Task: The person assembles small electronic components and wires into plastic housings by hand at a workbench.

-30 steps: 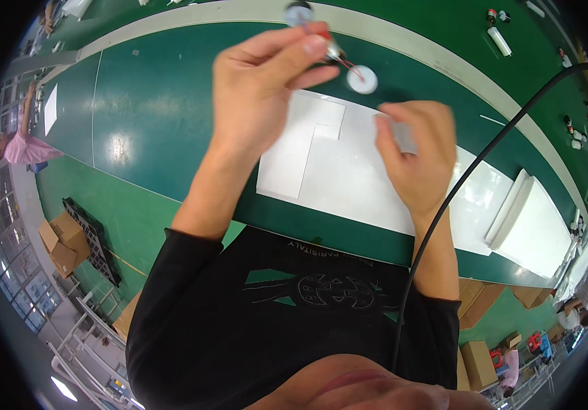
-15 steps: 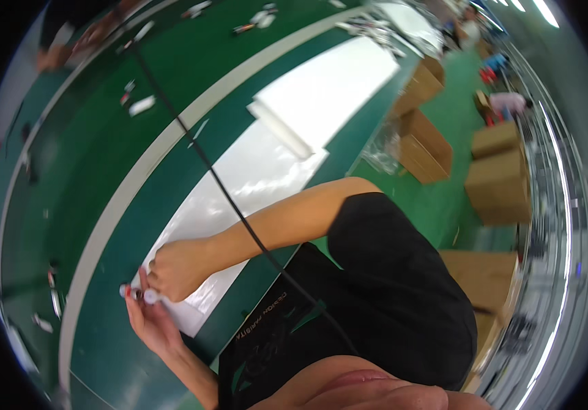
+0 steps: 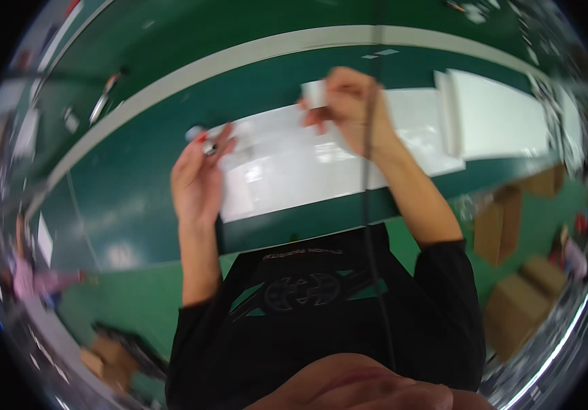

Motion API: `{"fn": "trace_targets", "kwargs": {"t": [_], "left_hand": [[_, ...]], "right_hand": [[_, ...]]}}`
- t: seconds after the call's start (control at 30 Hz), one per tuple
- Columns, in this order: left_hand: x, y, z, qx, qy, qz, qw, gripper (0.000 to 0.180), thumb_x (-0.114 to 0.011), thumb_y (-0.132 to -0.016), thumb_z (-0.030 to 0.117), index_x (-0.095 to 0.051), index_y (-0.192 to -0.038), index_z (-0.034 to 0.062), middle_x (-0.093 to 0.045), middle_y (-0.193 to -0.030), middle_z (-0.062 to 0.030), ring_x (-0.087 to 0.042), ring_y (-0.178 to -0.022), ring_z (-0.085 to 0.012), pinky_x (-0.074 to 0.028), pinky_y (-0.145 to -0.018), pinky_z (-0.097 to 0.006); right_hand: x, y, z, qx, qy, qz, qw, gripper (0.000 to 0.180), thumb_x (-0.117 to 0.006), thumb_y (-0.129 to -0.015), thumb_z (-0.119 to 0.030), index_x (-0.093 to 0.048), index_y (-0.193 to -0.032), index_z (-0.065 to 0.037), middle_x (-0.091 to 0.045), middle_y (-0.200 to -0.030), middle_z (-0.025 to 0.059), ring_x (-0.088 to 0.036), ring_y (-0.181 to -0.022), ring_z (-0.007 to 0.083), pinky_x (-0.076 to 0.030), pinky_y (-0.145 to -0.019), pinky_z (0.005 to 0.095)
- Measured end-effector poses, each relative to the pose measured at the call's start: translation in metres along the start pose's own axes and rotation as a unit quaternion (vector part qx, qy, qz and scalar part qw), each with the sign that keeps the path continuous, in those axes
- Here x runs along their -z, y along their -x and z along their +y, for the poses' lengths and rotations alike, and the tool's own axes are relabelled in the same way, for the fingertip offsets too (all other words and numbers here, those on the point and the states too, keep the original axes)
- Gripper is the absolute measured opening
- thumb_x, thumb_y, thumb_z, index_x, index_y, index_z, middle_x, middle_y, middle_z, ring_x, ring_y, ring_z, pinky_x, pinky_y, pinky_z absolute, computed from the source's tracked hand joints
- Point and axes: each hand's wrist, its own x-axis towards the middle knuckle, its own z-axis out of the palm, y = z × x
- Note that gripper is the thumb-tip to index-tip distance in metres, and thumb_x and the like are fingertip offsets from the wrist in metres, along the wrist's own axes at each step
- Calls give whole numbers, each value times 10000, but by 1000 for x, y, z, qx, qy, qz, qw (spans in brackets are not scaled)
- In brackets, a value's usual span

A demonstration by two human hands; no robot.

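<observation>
My left hand (image 3: pixel 199 179) is raised near the left end of a glossy white sheet (image 3: pixel 294 157). Its fingers are closed round a small cylindrical item with red and silver parts (image 3: pixel 208 146), too blurred to name. Over the far edge of the sheet, my right hand (image 3: pixel 352 102) pinches a small white label-like piece (image 3: pixel 314 94) between thumb and fingers. The two hands are well apart. To the right of my right hand, a thick stack of white sheets (image 3: pixel 502 116) lies over the end of the glossy sheet.
The green work table (image 3: pixel 123 212) has a pale strip (image 3: pixel 287 41) along its far side, with a green conveyor-like surface beyond. Small items (image 3: pixel 102 96) lie there. Open cardboard boxes (image 3: pixel 499 225) stand on the floor at right. A dark cable (image 3: pixel 376 273) hangs across the view.
The view has turned, so the table now runs across it. My right hand has drawn away from my left and now shows a white piece. My left hand keeps the small cylindrical item.
</observation>
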Motion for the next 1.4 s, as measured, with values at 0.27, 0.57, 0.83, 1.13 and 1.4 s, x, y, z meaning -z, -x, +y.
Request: {"fn": "trace_targets", "kwargs": {"t": [0.27,0.57,0.83,1.13,1.4], "left_hand": [[-30,-5,16,-21,-97,113,989,181,-620,-902,70,-658,-1023,-59,-651,-1027,-132,-655,-993,-328,-558,-842,-384],[-69,-35,-2,-31,-154,74,985,129,-649,-847,-38,-693,-967,-17,-678,-1026,-161,-673,-872,-214,-593,-758,-333],[-70,-37,-2,57,-83,74,992,121,-677,-824,-35,-703,-941,-18,-685,-1019,-159,-678,-874,-213,-578,-800,-343],[-74,-32,-4,22,-170,46,984,181,-694,-791,-70,-707,-966,-27,-701,-944,-148,-675,-870,-202,-541,-789,-302],[-80,-27,3,-15,-233,-17,972,291,-731,-715,-121,-685,-996,-64,-689,-968,-160,-680,-874,-219,-575,-768,-324]], "right_hand": [[-23,-17,2,-85,-165,-95,978,277,-546,-822,40,-601,-1092,14,-576,-821,85,-533,-668,162,-455,-638,248],[-37,-11,-7,-15,106,-24,994,361,-765,-743,33,-620,-1073,27,-676,-885,67,-637,-800,126,-490,-712,232],[-43,-11,-18,130,363,-29,922,183,-790,-682,2,-728,-849,-39,-640,-811,46,-622,-789,163,-508,-638,260],[-51,-9,-15,120,434,4,893,146,-775,-732,-48,-714,-865,-41,-629,-777,48,-553,-661,144,-430,-535,243],[-51,-8,-17,-34,242,43,969,161,-762,-767,-51,-683,-901,-10,-622,-786,8,-516,-633,76,-400,-561,210]]}}
